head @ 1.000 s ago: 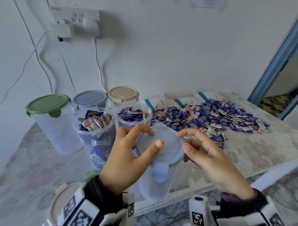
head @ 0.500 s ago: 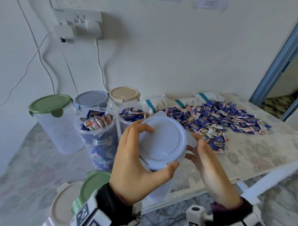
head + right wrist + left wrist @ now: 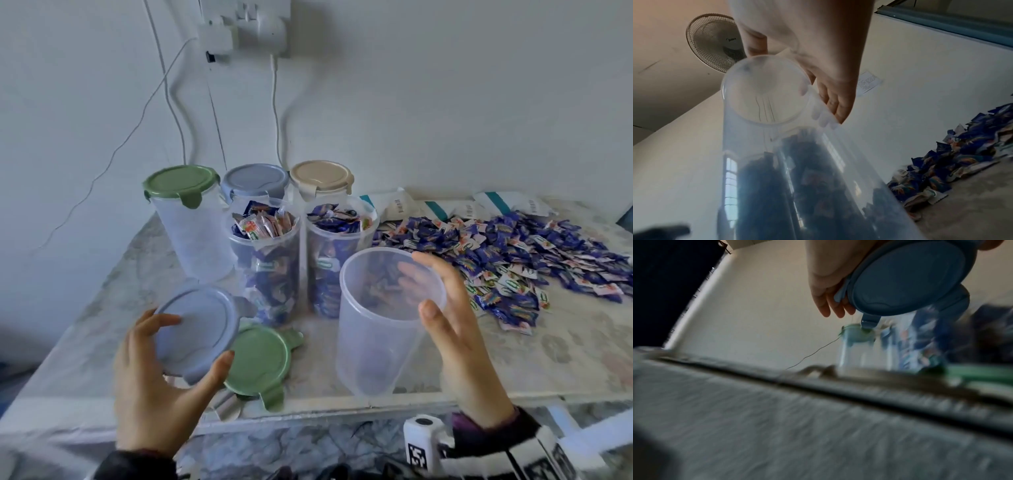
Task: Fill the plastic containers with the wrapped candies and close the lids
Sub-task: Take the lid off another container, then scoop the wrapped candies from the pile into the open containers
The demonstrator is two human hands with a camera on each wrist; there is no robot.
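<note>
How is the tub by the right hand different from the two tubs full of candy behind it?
The front tub is empty; the two candy tubs are filled with wrapped candies to the rim. The front tub is held by the right hand; the candy tubs stand untouched. All three are clear plastic, upright and lidless.

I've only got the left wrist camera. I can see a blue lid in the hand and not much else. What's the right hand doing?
Observer: The right hand grips a clear container at its rim, near the table's front edge.
Operator: Anything in it?
Observer: No, the head view shows it empty. The candy pile lies on the table to its right.
Operator: What's under my lid?
Observer: A green lid lies flat on the table. The blue lid in the left hand partly overlaps it.
</note>
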